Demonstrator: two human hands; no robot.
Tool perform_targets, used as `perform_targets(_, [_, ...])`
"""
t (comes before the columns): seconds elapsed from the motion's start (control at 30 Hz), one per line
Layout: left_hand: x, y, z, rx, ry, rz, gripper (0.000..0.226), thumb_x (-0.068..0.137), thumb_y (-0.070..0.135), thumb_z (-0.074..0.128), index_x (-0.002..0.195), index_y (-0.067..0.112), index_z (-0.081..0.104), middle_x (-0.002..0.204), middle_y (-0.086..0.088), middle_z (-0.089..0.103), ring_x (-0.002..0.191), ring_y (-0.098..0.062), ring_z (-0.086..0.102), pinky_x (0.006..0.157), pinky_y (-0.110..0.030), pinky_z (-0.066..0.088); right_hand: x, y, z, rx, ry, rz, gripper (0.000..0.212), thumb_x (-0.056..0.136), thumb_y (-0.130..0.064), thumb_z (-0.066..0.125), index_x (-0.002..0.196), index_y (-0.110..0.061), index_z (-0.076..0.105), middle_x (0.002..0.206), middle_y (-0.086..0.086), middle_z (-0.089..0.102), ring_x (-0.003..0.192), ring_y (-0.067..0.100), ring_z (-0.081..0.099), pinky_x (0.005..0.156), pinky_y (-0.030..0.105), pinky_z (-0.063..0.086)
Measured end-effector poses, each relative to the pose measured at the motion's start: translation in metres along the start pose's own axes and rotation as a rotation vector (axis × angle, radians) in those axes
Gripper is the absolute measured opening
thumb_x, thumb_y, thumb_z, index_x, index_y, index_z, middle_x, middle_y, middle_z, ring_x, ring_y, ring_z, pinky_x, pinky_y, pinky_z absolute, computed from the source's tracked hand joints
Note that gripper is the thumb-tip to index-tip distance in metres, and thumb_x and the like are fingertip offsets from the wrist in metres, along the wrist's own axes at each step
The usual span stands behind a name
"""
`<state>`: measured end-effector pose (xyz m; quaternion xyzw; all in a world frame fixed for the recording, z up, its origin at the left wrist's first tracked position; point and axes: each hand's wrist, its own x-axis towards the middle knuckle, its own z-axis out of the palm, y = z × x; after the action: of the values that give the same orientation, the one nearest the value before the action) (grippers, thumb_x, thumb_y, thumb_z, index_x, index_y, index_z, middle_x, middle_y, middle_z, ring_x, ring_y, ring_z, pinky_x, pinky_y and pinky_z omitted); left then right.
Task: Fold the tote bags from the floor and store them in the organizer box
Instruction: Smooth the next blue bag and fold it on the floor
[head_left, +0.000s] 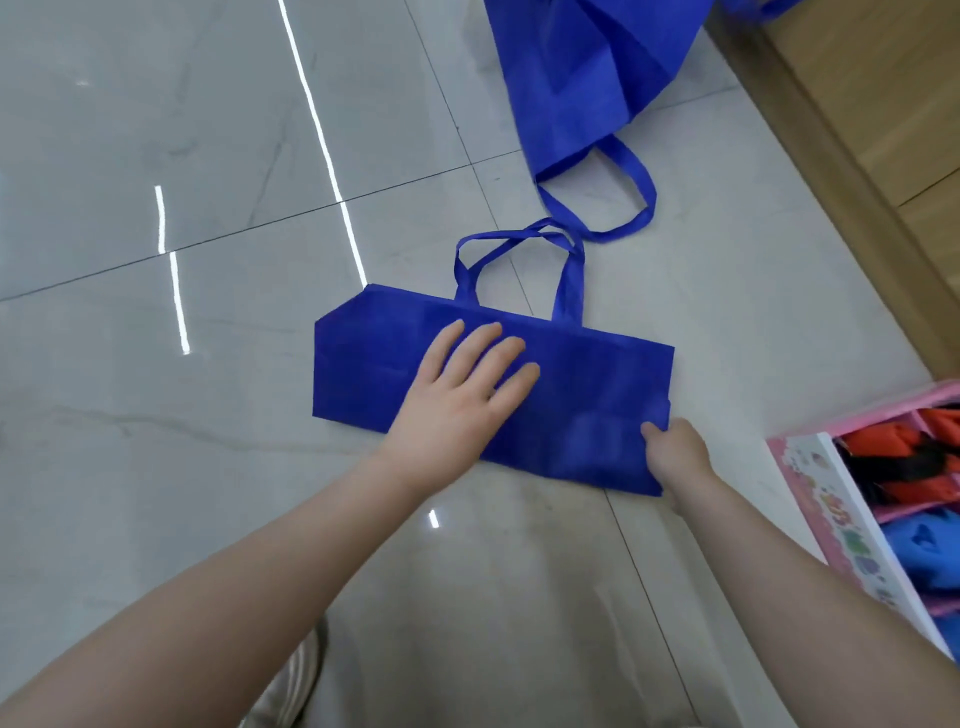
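The left hand (462, 384) lies flat, fingers spread, on a folded blue tote bag (582, 395), a matte fabric strip on the glossy marble floor (208, 156). The right hand (675, 452) pinches its near right corner. A second, unfolded bag (571, 78) lies beyond; the pink organizer box (810, 483) sits to the right.

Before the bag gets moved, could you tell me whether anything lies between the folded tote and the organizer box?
Nothing visible does. The folded tote lies under both hands, and only bare floor separates it from the organizer box to its right.
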<state>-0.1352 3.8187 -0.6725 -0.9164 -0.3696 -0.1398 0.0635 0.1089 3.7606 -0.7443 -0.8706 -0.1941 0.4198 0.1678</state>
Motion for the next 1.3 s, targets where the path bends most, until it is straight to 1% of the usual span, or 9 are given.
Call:
perform_targets(0.1, [-0.005, 0.007, 0.023, -0.038, -0.423, -0.176, 0.055, 0.079, 0.021, 0.069, 0.132, 0.022, 0.052, 0.144, -0.020, 0.039, 0.133, -0.040, 0.035, 0.109, -0.048, 0.028, 0.007, 0.007, -0.001, -0.021, 0.037, 0.051, 0.034, 0.097, -0.021, 0.040, 0.125, -0.002, 0.049, 0.116, 0.014, 0.057, 0.100, 0.033, 0.055, 0.083, 0.038, 0.044])
perform_targets(0.17, [-0.016, -0.001, 0.042, -0.100, -0.744, -0.382, 0.065, 0.094, 0.050, 0.042, 0.149, 0.033, 0.011, 0.158, -0.012, -0.004, 0.144, -0.036, -0.001, 0.116, -0.045, 0.004, 0.009, 0.008, -0.001, -0.066, 0.062, 0.064, 0.036, 0.098, -0.023, 0.039, 0.126, -0.001, 0.046, 0.119, 0.016, 0.057, 0.101, 0.034, 0.055, 0.084, 0.040, 0.045])
perform_targets(0.3, [-0.036, -0.013, 0.071, -0.093, -0.885, -0.444, 0.079, 0.088, 0.069, 0.027, 0.144, 0.038, -0.018, 0.155, -0.004, -0.024, 0.143, -0.033, -0.016, 0.116, -0.044, -0.004, 0.003, 0.000, 0.000, -0.245, 0.169, 0.020, 0.037, 0.099, -0.024, 0.042, 0.129, -0.002, 0.038, 0.124, 0.018, 0.054, 0.108, 0.037, 0.054, 0.084, 0.042, 0.043])
perform_targets(0.5, [-0.044, -0.013, 0.085, -0.088, -0.841, -0.482, 0.079, 0.084, 0.073, 0.023, 0.129, 0.041, -0.033, 0.153, -0.001, -0.028, 0.142, -0.031, -0.019, 0.115, -0.043, -0.008, -0.023, -0.011, 0.035, -0.840, 0.307, -0.957, 0.080, 0.076, -0.029, 0.073, 0.143, -0.017, 0.032, 0.152, 0.015, 0.025, 0.137, 0.032, 0.022, 0.113, 0.052, 0.004])
perform_targets(0.6, [-0.045, -0.014, 0.087, -0.116, -0.812, -0.511, 0.082, 0.078, 0.079, 0.019, 0.130, 0.040, -0.032, 0.154, 0.000, -0.026, 0.142, -0.030, -0.018, 0.115, -0.042, -0.008, -0.031, -0.026, 0.059, -1.083, -0.235, -0.963, 0.084, 0.087, -0.063, 0.045, 0.152, -0.023, 0.008, 0.159, 0.005, -0.013, 0.145, 0.025, -0.014, 0.110, 0.051, -0.017])
perform_targets(0.7, [-0.047, -0.019, 0.083, -0.144, -0.844, -0.470, 0.100, 0.067, 0.087, 0.026, 0.135, 0.040, -0.030, 0.154, 0.001, -0.027, 0.142, -0.029, -0.018, 0.114, -0.042, -0.006, -0.024, -0.032, 0.062, -1.195, -0.331, -0.904, 0.094, 0.086, -0.062, 0.046, 0.149, -0.026, -0.013, 0.154, 0.001, -0.030, 0.142, 0.023, -0.026, 0.110, 0.059, -0.013])
perform_targets(0.97, [-0.043, -0.032, 0.054, -0.177, -0.843, -0.310, 0.069, 0.090, 0.045, 0.046, 0.149, 0.032, 0.013, 0.159, 0.002, -0.001, 0.141, -0.027, 0.010, 0.112, -0.036, 0.018, -0.035, -0.042, 0.031, -1.183, -0.466, -0.840, 0.073, 0.090, 0.005, 0.036, 0.152, -0.023, 0.008, 0.159, 0.002, -0.010, 0.146, 0.023, -0.007, 0.116, 0.049, 0.010])
perform_targets(1.1, [-0.035, -0.039, 0.027, -0.274, -0.919, -0.372, 0.031, 0.095, 0.024, 0.036, 0.121, 0.019, 0.053, 0.121, 0.000, 0.056, 0.109, -0.022, 0.048, 0.082, -0.032, 0.044, -0.040, -0.045, 0.008, -0.718, -0.734, -0.606, 0.026, 0.098, -0.018, 0.040, 0.118, -0.022, 0.056, 0.118, -0.001, 0.059, 0.107, 0.017, 0.053, 0.088, 0.028, 0.041])
perform_targets(1.3, [-0.019, -0.029, 0.011, -0.078, -0.865, -0.242, 0.007, 0.090, 0.022, 0.036, 0.088, 0.018, 0.042, 0.091, -0.002, 0.063, 0.080, -0.020, 0.050, 0.075, -0.028, 0.033, -0.031, -0.003, 0.002, -0.805, -0.492, -0.646, 0.030, 0.094, -0.037, 0.052, 0.074, -0.015, 0.053, 0.081, -0.002, 0.052, 0.079, 0.018, 0.053, 0.067, 0.029, 0.038])
